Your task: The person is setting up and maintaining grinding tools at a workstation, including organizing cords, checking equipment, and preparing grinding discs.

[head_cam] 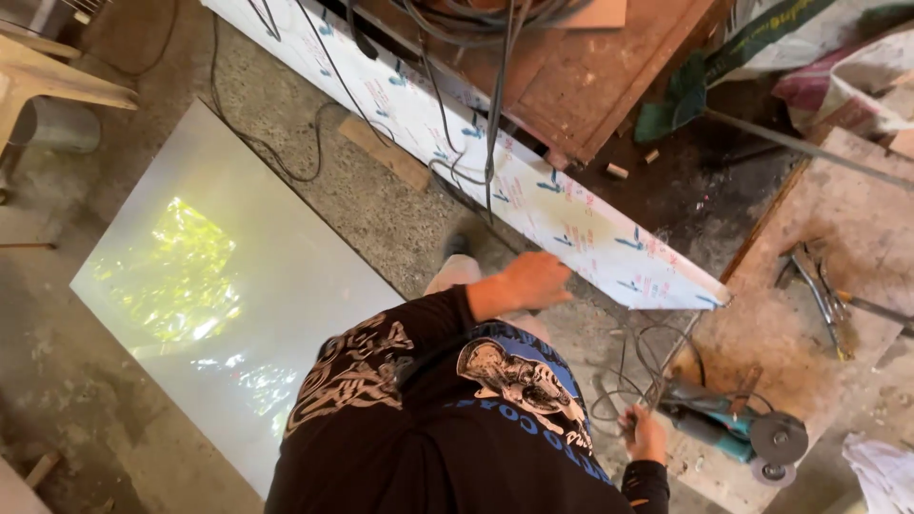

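A rough concrete floor [381, 205] carried a glossy metal sheet [219, 286]. The left hand [535, 281] lay open on a film-wrapped panel [533, 190]; the right hand [645, 436] gripped a grinder's cord [628, 381].

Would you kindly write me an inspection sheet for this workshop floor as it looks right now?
Surface: rough concrete floor, dusty, with a reflective metal sheet lying flat.
Job's things: long film-covered metal panel lying slantwise; angle grinder lying on a wooden board.
Clutter: wood scraps, pliers-like tools, white cloth.
Grippers: left hand beside the panel's near edge, contact unclear; right hand closed on the grinder's cord.
Cables: black leads draped over the panel and trailing on the floor.
Surroundings: brown wooden panel, sacks, pale wooden furniture.
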